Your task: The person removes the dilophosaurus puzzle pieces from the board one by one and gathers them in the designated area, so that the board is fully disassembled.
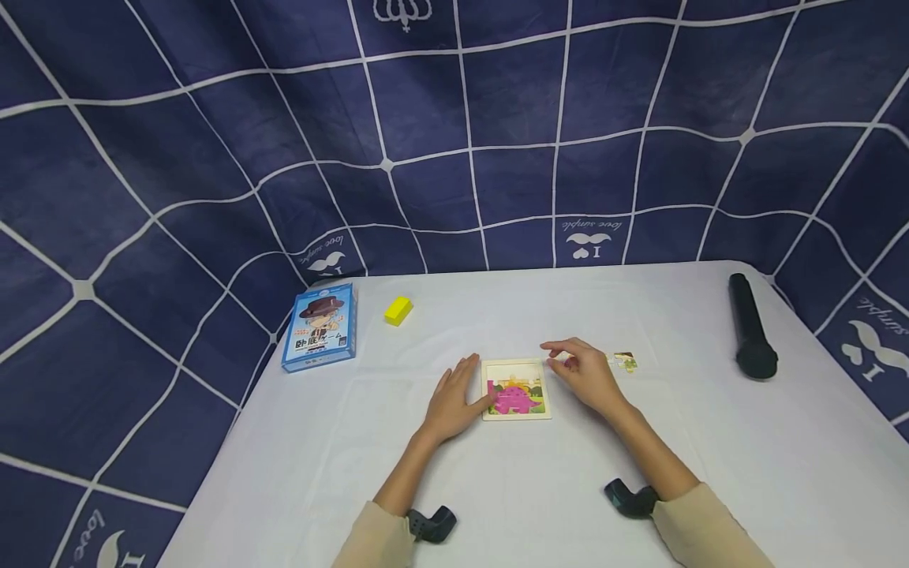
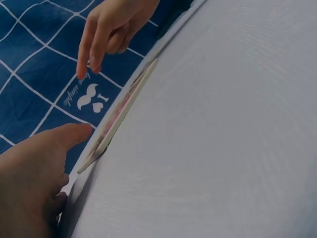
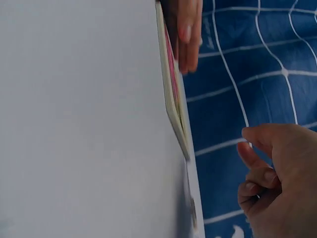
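A square jigsaw puzzle in a pale wooden tray [image 1: 517,417] lies on the table. Its lower part shows a pink dinosaur picture [image 1: 516,398], while bare tray shows along the top. My left hand [image 1: 454,404] lies at the tray's left side, fingers stretched forward and thumb reaching over the left rim. Close by the upper right corner is my right hand [image 1: 585,375]. In the right wrist view its thumb and forefinger [image 3: 265,136] are a little apart with nothing visible between them, the other fingers bent. Loose puzzle pieces [image 1: 626,362] lie just right of that hand.
A blue card-game box [image 1: 321,327] and a small yellow block [image 1: 398,311] stand at the back left of the white-covered table [image 1: 540,489]. A black microphone-shaped object [image 1: 751,331] lies at the far right. Behind hangs a dark blue checked cloth [image 1: 511,181].
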`<state>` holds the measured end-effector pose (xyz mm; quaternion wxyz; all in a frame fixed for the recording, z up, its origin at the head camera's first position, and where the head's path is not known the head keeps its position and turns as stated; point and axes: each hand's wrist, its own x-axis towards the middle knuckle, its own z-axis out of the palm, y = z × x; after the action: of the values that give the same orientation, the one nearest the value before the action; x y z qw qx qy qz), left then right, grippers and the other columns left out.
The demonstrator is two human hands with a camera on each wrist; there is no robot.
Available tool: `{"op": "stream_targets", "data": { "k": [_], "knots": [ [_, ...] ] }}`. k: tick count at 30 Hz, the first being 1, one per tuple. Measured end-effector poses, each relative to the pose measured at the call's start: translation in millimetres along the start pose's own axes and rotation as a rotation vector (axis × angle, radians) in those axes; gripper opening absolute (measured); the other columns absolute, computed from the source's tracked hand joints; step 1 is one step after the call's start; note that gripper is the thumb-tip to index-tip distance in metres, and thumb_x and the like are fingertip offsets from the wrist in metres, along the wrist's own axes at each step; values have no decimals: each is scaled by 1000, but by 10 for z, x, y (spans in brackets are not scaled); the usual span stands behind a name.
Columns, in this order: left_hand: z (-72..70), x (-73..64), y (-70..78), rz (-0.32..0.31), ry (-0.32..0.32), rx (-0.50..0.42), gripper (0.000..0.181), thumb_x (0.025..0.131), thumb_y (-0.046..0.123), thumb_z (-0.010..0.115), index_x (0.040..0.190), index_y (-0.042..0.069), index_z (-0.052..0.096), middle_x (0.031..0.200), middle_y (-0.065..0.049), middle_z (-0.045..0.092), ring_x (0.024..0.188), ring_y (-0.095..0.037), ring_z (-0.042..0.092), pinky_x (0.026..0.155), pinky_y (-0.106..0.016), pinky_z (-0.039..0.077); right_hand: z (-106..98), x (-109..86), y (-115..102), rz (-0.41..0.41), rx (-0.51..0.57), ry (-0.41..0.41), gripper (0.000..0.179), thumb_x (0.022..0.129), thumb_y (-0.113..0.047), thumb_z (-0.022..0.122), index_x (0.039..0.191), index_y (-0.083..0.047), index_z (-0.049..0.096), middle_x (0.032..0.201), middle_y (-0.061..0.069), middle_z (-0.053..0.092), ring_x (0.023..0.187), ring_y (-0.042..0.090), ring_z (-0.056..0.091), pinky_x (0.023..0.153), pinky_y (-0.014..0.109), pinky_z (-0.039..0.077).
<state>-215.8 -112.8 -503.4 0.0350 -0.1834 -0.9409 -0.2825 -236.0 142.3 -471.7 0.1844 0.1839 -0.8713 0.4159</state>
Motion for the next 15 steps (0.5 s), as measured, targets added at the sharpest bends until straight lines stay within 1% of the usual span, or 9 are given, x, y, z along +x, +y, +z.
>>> {"op": "stream_targets", "data": {
  "k": [4,9,11,15],
  "knots": [
    [-1,-4,-7,17,-15,3,77,86,48,56,145,6,28,148,-5,30,138,-21,20,112,-40,10,219,24,-128,8,39,-85,25,81,-7,70,105,-13,70,86,-4,63,61,8,41,52,21,37],
    [-5,-7,-4,35,-50,34,76,87,48,53,145,7,27,148,-4,29,138,-22,17,113,-40,8,422,17,-213,18,74,-219,25,82,-11,70,108,-11,69,83,-7,60,58,9,42,50,22,39],
    [-10,-13,-1,41,-59,50,76,87,48,53,145,7,27,149,-4,29,139,-22,16,113,-41,7,478,8,-221,9,60,-260,27,81,-14,71,108,-9,69,81,-7,58,58,8,43,51,22,41],
    [-14,-26,-3,53,-56,70,76,87,47,53,145,7,27,149,-5,29,139,-23,16,112,-42,8,543,-14,-220,-9,28,-307,31,78,-18,74,106,-6,69,80,-6,58,68,8,49,64,26,46]
  ]
}}
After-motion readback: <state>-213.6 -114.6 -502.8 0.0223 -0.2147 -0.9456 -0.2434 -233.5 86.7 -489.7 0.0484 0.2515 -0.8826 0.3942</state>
